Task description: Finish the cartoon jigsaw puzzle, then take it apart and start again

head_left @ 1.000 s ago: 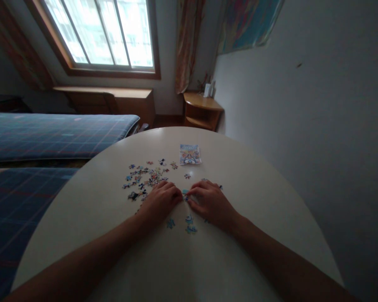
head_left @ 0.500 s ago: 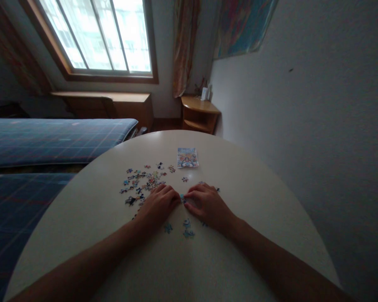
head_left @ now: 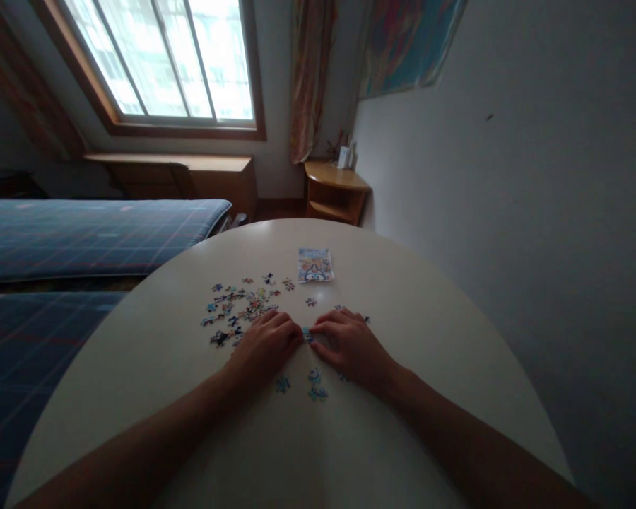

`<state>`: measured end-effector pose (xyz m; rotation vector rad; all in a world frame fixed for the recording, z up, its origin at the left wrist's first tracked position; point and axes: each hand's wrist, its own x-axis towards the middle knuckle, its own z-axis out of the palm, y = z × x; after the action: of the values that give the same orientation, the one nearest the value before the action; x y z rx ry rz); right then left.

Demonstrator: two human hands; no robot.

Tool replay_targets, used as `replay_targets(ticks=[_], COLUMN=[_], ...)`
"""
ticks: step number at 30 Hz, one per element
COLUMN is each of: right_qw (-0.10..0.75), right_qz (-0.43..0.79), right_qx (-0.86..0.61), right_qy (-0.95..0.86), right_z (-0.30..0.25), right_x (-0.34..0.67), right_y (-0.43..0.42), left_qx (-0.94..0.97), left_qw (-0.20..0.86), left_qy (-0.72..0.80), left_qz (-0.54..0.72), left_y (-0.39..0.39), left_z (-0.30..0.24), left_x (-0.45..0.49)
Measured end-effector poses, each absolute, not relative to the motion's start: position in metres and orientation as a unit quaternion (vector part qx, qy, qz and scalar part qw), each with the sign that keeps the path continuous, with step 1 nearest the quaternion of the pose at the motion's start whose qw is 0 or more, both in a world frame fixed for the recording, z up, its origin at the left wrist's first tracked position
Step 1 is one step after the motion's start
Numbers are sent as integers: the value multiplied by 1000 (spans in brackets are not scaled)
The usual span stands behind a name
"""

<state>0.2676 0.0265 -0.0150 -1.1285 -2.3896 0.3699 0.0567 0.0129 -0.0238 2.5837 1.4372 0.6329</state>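
Note:
Between my hands, low over the white table, are small blue jigsaw pieces. My right hand pinches them with thumb and forefinger from the right. From the left, the curled fingers of my left hand meet their edge; the fingertips are partly hidden. Nearer me lie two light-blue jigsaw pieces close together, with a single piece left of them. Another piece shows in part under my right wrist. A loose pile of jigsaw pieces spreads beyond my left hand.
A small printed picture sheet lies past my hands, with a lone jigsaw piece before it. To the left are plaid-covered mattresses. A wooden corner shelf stands behind the table, and a wall runs along the right.
The fingers shift only very slightly around the blue jigsaw pieces. Everything else on the table stays in place.

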Motion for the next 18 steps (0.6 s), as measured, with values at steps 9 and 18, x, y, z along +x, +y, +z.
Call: replay_targets(ticks=[9, 18], right_qw=[232, 231], right_qz=[119, 118], right_qx=[-396, -396], right_qy=[-880, -881], right_z=[-14, -15], right_x=[270, 271], right_y=[26, 27], left_qx=[851, 847], left_qw=[55, 66], left_qy=[480, 481], left_qz=[205, 216], left_y=[13, 13], left_z=[-21, -23], left_x=[58, 56])
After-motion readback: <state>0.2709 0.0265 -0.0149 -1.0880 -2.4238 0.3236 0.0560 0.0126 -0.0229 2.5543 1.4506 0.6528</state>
